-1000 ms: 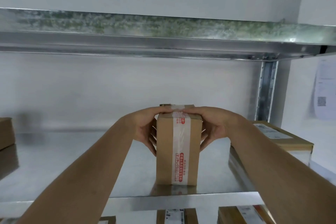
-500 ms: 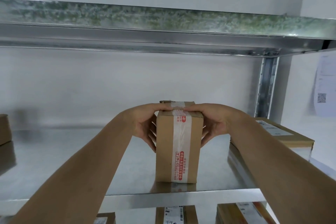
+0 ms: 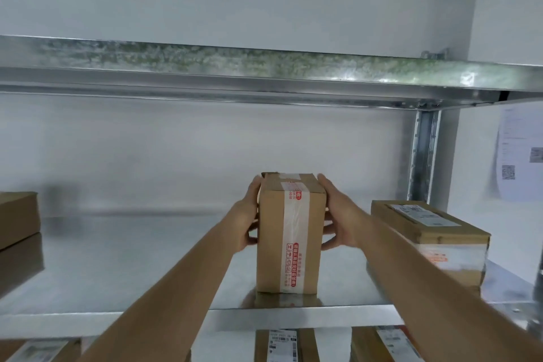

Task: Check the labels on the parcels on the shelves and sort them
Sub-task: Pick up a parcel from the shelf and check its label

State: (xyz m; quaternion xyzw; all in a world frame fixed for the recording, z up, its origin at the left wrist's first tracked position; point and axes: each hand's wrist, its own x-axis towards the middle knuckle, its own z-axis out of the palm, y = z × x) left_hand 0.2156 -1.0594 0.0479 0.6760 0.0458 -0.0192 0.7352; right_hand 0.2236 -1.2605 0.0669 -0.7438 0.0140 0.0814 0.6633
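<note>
A tall brown cardboard parcel [image 3: 289, 232] sealed with white tape printed in red stands upright near the front edge of the metal shelf [image 3: 117, 267]. My left hand [image 3: 246, 220] lies flat against its left side, fingers stretched up towards the top edge. My right hand [image 3: 340, 220] presses the right side the same way, fingertips reaching the top corner. No shipping label shows on the faces turned to me.
A flat parcel with a white label [image 3: 426, 232] lies to the right on the same shelf, and another brown box [image 3: 17, 217] sits at the far left. Labelled parcels [image 3: 286, 344] stand on the shelf below. An upper shelf beam [image 3: 235, 67] runs overhead; an upright post [image 3: 423, 156] stands at the right.
Both hands have slid off the top of the parcel down to its sides, with fingers now straightened. The parcel stays upright in the same spot.
</note>
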